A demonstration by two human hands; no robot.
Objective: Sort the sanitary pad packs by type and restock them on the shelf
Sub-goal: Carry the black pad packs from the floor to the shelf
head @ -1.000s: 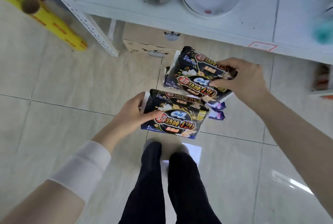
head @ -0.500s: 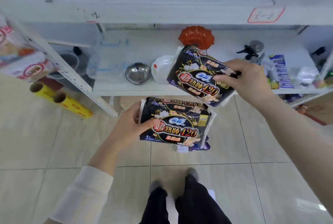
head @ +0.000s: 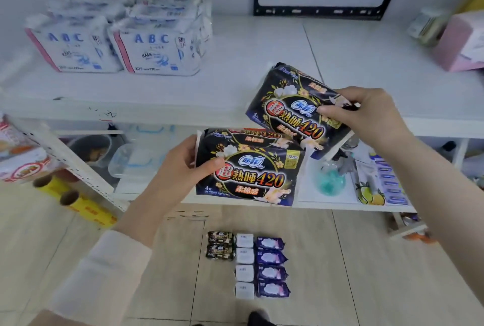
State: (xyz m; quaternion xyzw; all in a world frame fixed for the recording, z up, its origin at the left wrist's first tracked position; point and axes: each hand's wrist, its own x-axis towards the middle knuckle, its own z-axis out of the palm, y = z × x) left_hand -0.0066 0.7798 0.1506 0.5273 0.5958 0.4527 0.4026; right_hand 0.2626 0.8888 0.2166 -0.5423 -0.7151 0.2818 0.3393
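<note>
Black pad packs (head: 251,176) are in both hands. Our left hand (head: 180,168) grips what looks like two of them stacked, by their left edge with the thumb across the front, held low in front of the shelving. Our right hand (head: 366,116) pinches a third pack (head: 293,116) by its right end, tilted, over the front lip of the upper shelf (head: 262,45). White ABC packs (head: 157,50) sit at the left of that shelf, so we judge the bare stretch to their right to be the place for the black type. To do this well, we should set the third pack down with its label facing out, apart from the white ones, then square the left-hand pair against it. The wrappers look slippery, so we should place them rather than drop them. Small packs (head: 271,265) lie in rows on the floor (head: 366,273).
</note>
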